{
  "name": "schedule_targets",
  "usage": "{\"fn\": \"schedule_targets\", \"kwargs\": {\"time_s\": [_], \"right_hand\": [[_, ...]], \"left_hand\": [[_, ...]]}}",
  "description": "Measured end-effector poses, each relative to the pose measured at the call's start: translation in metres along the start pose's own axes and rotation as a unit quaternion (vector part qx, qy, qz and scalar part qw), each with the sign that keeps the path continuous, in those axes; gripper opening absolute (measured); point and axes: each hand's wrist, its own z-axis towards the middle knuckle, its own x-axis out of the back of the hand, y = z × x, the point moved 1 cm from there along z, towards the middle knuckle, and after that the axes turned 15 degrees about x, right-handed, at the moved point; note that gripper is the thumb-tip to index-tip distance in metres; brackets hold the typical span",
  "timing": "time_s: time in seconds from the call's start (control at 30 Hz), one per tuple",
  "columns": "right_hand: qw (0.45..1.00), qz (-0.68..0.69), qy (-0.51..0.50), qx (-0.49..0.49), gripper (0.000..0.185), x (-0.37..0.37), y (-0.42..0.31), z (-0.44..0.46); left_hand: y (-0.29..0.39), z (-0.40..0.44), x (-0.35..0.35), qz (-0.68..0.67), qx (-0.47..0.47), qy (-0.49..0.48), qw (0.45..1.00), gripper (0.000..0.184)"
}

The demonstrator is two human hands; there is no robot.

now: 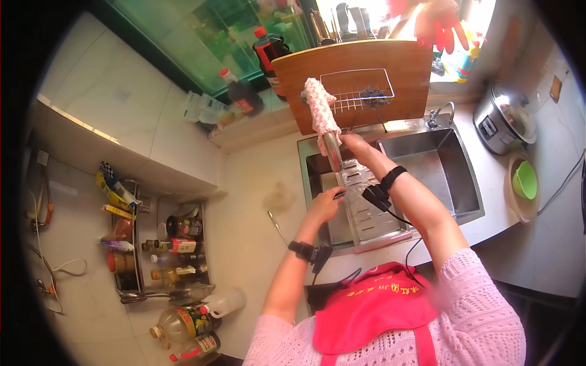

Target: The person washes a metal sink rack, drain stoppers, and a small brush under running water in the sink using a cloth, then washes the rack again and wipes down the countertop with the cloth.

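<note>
Apparently gripping a dark object (339, 195) in a curled left hand (325, 206) at the sink's (447, 174) nine o'clock, with right hand (355, 147), grasp unclear, beside the cloth-wrapped faucet (333, 153); could drop it through a loose hold.

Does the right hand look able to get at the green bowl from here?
Probably yes: the green bowl sits uncovered in a pale basin, and nothing tall stands between across the sink. The right hand, at the pink cloth, would swing over.

Yellow Chinese characters (390, 290) cross the red apron (372, 317), too small to read surely.
</note>
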Motion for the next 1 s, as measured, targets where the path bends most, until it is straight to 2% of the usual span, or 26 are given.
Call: {"fn": "schedule_targets", "kwargs": {"time_s": [0.07, 0.1, 0.17, 0.2, 0.27, 0.33, 0.4, 0.43, 0.47, 0.5, 0.53, 0.57, 0.6, 0.63, 0.73, 0.77, 0.87, 0.9, 0.97, 1.0], "right_hand": [[0.999, -0.05, 0.004, 0.003, 0.063, 0.004, -0.011, -0.022], [0.987, -0.136, -0.017, -0.09, 0.066, 0.008, -0.01, -0.02], [0.981, -0.153, -0.098, -0.073, 0.067, 0.028, -0.009, -0.028], [0.975, -0.161, -0.137, -0.064, 0.067, 0.034, -0.02, -0.038], [0.976, -0.079, -0.204, -0.007, 0.06, 0.041, -0.04, -0.06], [0.962, 0.021, -0.272, 0.024, 0.055, 0.042, -0.073, -0.096], [0.934, 0.188, -0.301, 0.042, 0.054, 0.049, -0.067, -0.118], [0.909, 0.269, -0.314, 0.052, 0.053, 0.053, -0.063, -0.13], [0.947, 0.24, -0.211, 0.018, 0.063, 0.057, -0.036, -0.133], [0.978, 0.065, -0.196, -0.007, 0.063, 0.057, -0.017, -0.139], [0.978, -0.109, -0.173, -0.03, 0.062, 0.054, 0.001, -0.145], [0.949, -0.278, -0.144, -0.051, 0.062, 0.051, 0.016, -0.15], [0.888, -0.442, -0.109, -0.067, 0.062, 0.051, 0.019, -0.149], [0.799, -0.59, -0.075, -0.085, 0.062, 0.052, 0.022, -0.15], [0.871, -0.459, -0.151, 0.09, 0.058, 0.057, 0.002, -0.153], [0.923, -0.351, -0.15, 0.036, 0.06, 0.054, -0.014, -0.152], [0.979, -0.079, -0.184, 0.033, 0.057, 0.04, -0.067, -0.176], [0.98, 0.032, -0.192, 0.043, 0.056, 0.041, -0.069, -0.18], [0.944, 0.251, -0.204, 0.065, 0.054, 0.043, -0.07, -0.191], [0.986, -0.052, -0.16, 0.013, 0.054, 0.042, -0.054, -0.189]], "left_hand": [[0.0, -0.007, -0.004, -0.017, 0.012, 0.009, 1.0, 0.03], [-0.004, -0.008, -0.006, -0.033, 0.002, 0.009, 0.999, 0.031], [-0.016, -0.01, -0.009, -0.064, -0.018, 0.005, 0.998, 0.032], [-0.016, -0.012, -0.006, -0.071, 0.006, -0.015, 0.997, 0.031], [-0.011, -0.016, 0.006, -0.086, 0.052, -0.054, 0.993, 0.03], [-0.019, -0.016, 0.003, -0.237, 0.084, -0.088, 0.964, 0.028], [-0.02, -0.019, 0.008, -0.407, 0.146, -0.142, 0.89, 0.03], [-0.016, -0.025, 0.017, -0.493, 0.166, -0.204, 0.829, 0.038], [-0.018, -0.024, 0.016, -0.523, 0.121, -0.215, 0.816, 0.039], [-0.02, -0.024, 0.014, -0.55, 0.076, -0.226, 0.8, 0.04], [-0.022, -0.024, 0.014, -0.574, 0.033, -0.236, 0.783, 0.041], [-0.023, -0.026, 0.015, -0.599, 0.05, -0.264, 0.754, 0.043], [-0.017, -0.024, 0.021, -0.624, 0.06, -0.289, 0.724, 0.045], [-0.015, -0.028, 0.022, -0.65, 0.075, -0.312, 0.689, 0.047], [0.001, -0.041, 0.028, -0.704, 0.052, -0.38, 0.598, 0.054], [0.001, -0.04, 0.027, -0.698, 0.034, -0.408, 0.588, 0.063], [-0.001, -0.035, 0.026, -0.706, -0.01, -0.473, 0.528, 0.068], [0.003, -0.038, 0.027, -0.697, -0.001, -0.467, 0.544, 0.067], [0.011, -0.047, 0.032, -0.68, 0.014, -0.452, 0.576, 0.065], [0.008, -0.047, 0.026, -0.592, 0.031, -0.411, 0.693, 0.065]]}}
